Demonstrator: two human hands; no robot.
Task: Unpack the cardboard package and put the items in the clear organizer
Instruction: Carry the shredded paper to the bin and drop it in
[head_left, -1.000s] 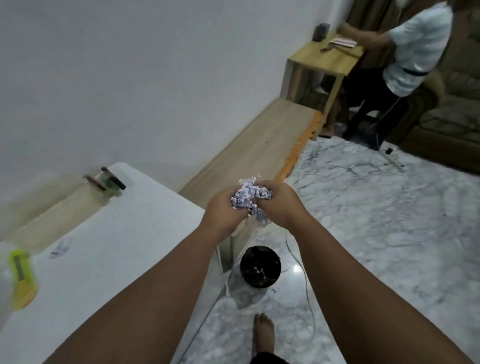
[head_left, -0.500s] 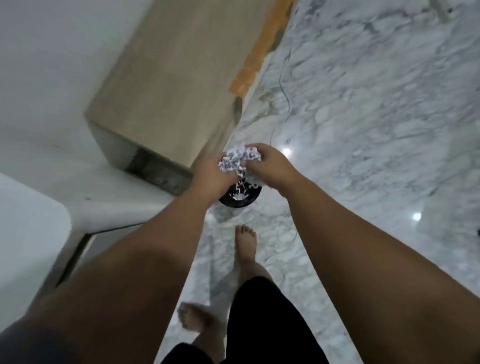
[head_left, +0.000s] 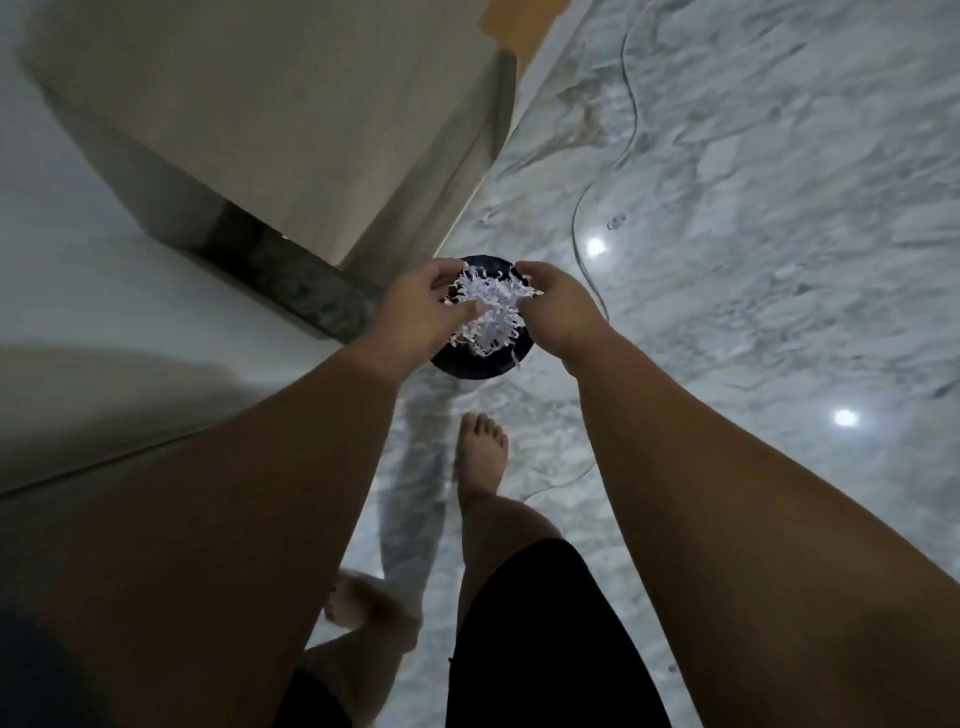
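While the left hand (head_left: 421, 306) spreads loose fingers beside it, a clump of shredded paper (head_left: 488, 309) sits between both hands above the black bin (head_left: 478, 364); the right hand (head_left: 558, 312) cups it, fingers curled.

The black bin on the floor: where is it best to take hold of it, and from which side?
Grip the black bin by its round rim, from above on the near side. That arc is bare, while the shredded paper and both hands cover the rest, and the wooden bench blocks the far left side.

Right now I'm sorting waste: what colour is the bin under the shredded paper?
Black bin, seen in the head view.
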